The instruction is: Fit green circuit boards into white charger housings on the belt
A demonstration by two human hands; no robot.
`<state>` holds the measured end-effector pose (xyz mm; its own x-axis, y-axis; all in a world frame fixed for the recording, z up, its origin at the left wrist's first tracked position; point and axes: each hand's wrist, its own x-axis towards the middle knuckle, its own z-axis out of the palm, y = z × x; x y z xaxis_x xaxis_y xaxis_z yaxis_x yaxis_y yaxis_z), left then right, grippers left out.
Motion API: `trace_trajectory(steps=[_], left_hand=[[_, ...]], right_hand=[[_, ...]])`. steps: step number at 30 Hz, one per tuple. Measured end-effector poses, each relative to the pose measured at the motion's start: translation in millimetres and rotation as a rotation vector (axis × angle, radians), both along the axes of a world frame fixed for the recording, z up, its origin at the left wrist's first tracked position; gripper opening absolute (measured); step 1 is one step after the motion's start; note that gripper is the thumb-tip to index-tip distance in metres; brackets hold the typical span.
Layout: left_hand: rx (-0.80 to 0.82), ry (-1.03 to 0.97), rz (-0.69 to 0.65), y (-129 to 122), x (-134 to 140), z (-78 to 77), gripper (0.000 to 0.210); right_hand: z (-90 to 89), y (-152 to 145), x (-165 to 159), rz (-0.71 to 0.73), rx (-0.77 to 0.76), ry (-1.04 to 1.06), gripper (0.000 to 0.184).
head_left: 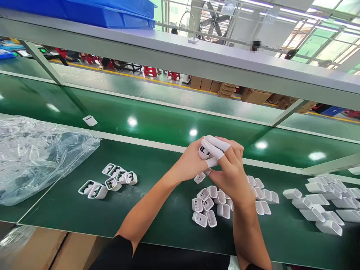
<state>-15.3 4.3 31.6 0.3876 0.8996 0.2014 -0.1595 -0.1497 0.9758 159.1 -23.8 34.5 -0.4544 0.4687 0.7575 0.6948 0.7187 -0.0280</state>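
My left grip point(188, 161) is curled snugly around a small white case point(201, 153), held up over the desk point(165, 213) toward its far side. The open end faces my camera, with black and white bits inside. My right grip point(232, 168) is bent right over it: two fingers in white covers point(221, 143) lie across the opening, touching the case. From my end I can't tell if the right is pinching something or just pressing, since those fingers hide the contact.

Just below the hands there's a lone shell point(199, 177) on the desk, then a loose cluster of white shells point(208, 204), a few showing slots in the bottom. More sit past my right wrist, and a bigger pile point(323, 202) lies further right. Over on the left I've got a small bunch of filled cases point(98, 192), dark parts inside, and beyond those a big clear bag point(50, 157) of pale stuff I can't make out. One white piece point(90, 120) lies on the green strip point(160, 123) past the white rail point(140, 143). Higher up, a shelf point(168, 41) carries a blue bin point(126, 15); behind it are red stools point(150, 71), boxes point(254, 95) and a big fan point(215, 22).
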Motion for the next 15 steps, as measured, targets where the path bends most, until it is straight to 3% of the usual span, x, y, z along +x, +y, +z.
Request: trace_trajectory(steps=[4, 8, 12, 15], left_hand=[[0.066, 0.015, -0.043, 1.5, -12.1, 2.0, 0.058], [0.219, -0.024, -0.205, 13.0, -37.1, -1.3, 0.091], [0.311, -0.077, -0.245, 18.5, -42.5, -3.9, 0.076], [0.273, -0.144, -0.167, 14.9, -30.2, -4.2, 0.053]], right_hand=[[-3.7, 6.3, 3.1, 0.040, 0.093, 0.115, 0.074], [-9.2, 12.6, 8.0, 0.178, -0.033, 0.501, 0.058], [-15.4, 21.5, 3.0, 0.411, -0.316, 0.947, 0.061], [-17.3, 25.9, -4.5, 0.456, -0.485, 1.110, 0.068]])
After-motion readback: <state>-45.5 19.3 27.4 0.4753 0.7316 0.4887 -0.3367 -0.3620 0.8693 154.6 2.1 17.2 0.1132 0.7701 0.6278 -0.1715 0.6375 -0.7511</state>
